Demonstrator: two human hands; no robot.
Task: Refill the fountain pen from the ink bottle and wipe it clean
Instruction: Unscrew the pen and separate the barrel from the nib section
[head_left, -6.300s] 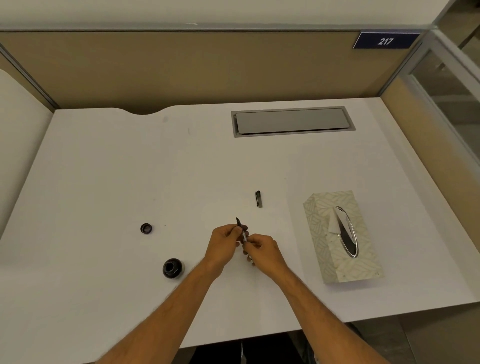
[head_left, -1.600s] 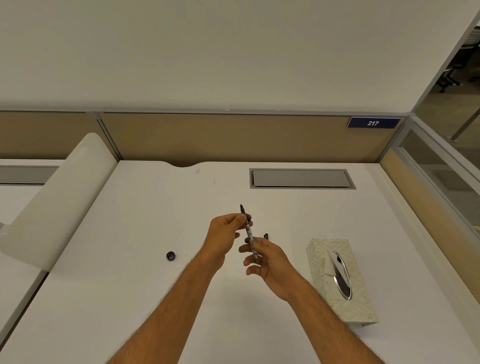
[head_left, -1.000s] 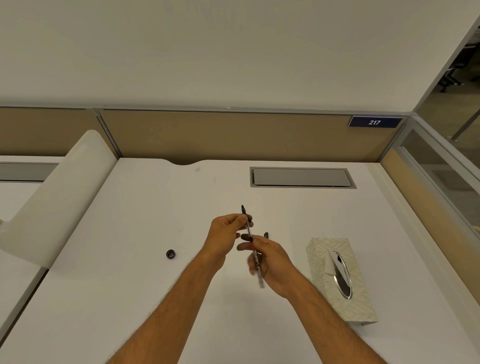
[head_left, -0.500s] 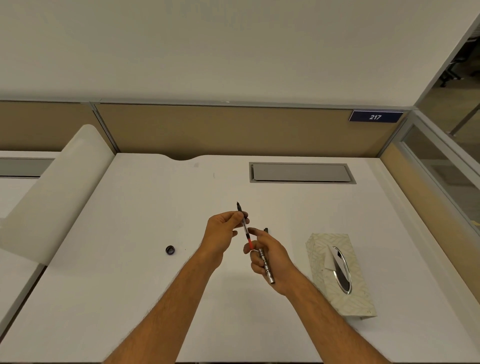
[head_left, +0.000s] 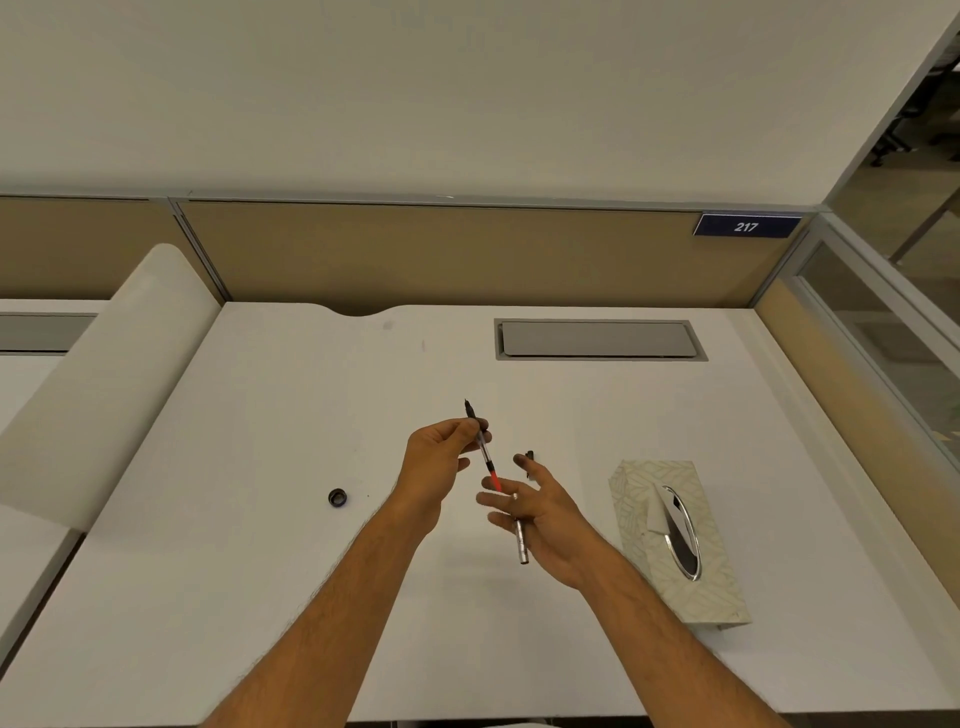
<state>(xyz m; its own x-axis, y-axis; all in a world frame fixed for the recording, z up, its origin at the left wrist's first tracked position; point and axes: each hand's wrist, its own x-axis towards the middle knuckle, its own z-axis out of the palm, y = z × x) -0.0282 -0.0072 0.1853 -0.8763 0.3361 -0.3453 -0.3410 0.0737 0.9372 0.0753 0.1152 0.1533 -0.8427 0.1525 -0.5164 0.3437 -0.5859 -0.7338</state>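
Note:
My left hand pinches the fountain pen's front section, nib pointing up and away. Its clear ink tube with a red end is bare below my fingers. My right hand is just below and to the right, fingers spread, with the silver pen barrel gripped between them and separate from the front section. The dark pen cap lies on the white desk behind my right hand. A small dark bottle lid lies to the left. The ink bottle is not visible.
A patterned tissue box with a chrome oval opening stands at the right. A grey cable hatch is set into the back of the desk. Tan partition panels close off the back and right, and a white divider the left.
The silver barrel has come off the front section, baring the red-ended tube. My right hand has drawn down and right with the barrel. The view has tilted upward since the oldest frame.

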